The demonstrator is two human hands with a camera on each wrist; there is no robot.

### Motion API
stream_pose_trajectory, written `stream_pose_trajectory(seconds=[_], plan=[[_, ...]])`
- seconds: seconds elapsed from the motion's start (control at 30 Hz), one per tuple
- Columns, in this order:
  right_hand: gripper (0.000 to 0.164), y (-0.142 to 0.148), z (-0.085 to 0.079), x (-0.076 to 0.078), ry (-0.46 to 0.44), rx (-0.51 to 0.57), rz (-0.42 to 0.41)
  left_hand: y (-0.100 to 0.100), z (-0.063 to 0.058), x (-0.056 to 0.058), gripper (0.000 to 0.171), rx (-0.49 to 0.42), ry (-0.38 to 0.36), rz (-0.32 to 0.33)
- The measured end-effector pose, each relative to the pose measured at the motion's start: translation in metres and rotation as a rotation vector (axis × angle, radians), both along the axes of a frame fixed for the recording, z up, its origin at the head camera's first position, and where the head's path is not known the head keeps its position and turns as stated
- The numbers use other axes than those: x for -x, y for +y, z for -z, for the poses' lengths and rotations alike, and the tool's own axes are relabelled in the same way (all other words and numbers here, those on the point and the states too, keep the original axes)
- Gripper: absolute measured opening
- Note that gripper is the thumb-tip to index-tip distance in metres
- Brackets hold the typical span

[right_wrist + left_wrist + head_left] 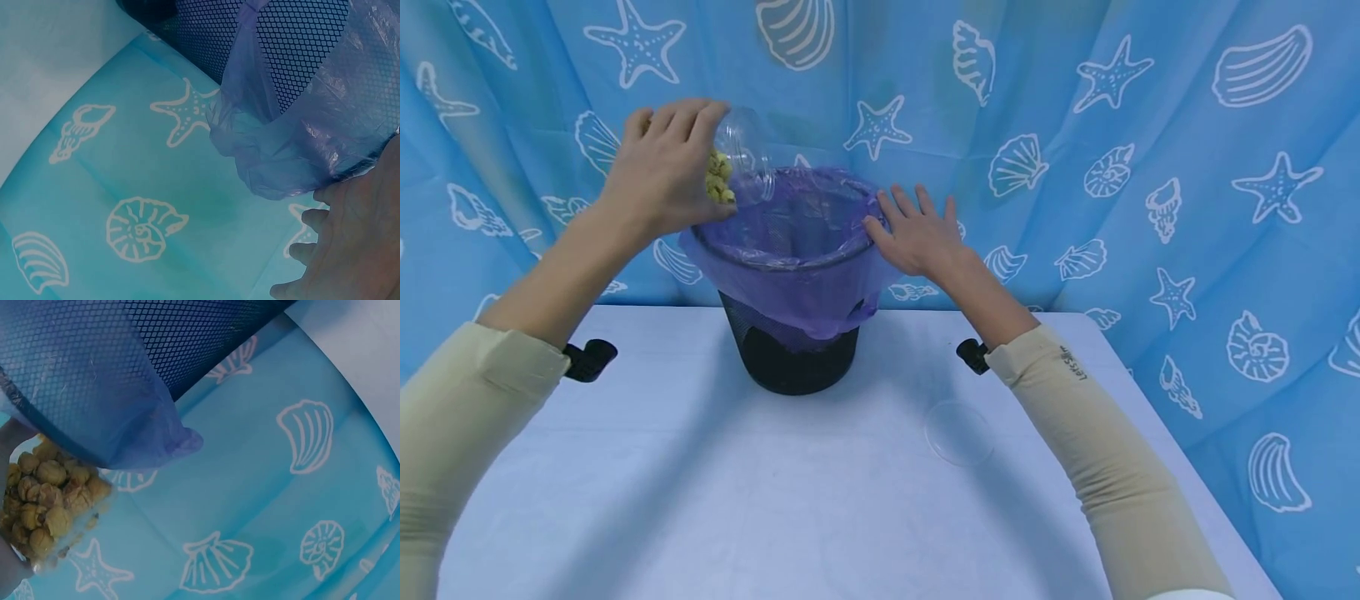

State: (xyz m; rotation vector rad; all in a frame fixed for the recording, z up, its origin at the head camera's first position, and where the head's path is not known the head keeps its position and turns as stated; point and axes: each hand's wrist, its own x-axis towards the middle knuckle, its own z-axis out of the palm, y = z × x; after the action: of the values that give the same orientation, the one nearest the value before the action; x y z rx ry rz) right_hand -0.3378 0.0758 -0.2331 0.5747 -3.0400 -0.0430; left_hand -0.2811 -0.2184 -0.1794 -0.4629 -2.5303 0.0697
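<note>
In the head view my left hand [662,167] grips a clear jar [748,150], tipped sideways over the left rim of a black mesh bin [797,367]. Yellowish dried buds [718,177] lie inside it, close to the palm; the left wrist view shows the buds [53,500] larger, beside the bin's rim. A purple plastic bag [805,292] lines the bin and hangs over its edge. My right hand [917,229], fingers spread, touches the bin's right rim. In the right wrist view that hand [356,231] lies against the bag [287,156].
A clear round lid [958,433] lies flat on the white table [760,500], to the right of the bin. Behind the table hangs a blue curtain [1060,100] printed with shells and starfish. The table's right edge slants down the view.
</note>
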Motion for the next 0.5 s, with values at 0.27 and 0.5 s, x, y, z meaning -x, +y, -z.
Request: stream_pose_trajectory(seconds=[0.27,0.5], plan=[[0.068,0.001,-0.001,0.0,-0.002,-0.006,-0.005,0.008,0.001,0.011,0.114,0.123,0.041,0.016],[0.068,0.001,-0.001,0.0,-0.007,0.003,-0.011,0.014,0.004,0.014,0.114,0.174,0.044,0.036]])
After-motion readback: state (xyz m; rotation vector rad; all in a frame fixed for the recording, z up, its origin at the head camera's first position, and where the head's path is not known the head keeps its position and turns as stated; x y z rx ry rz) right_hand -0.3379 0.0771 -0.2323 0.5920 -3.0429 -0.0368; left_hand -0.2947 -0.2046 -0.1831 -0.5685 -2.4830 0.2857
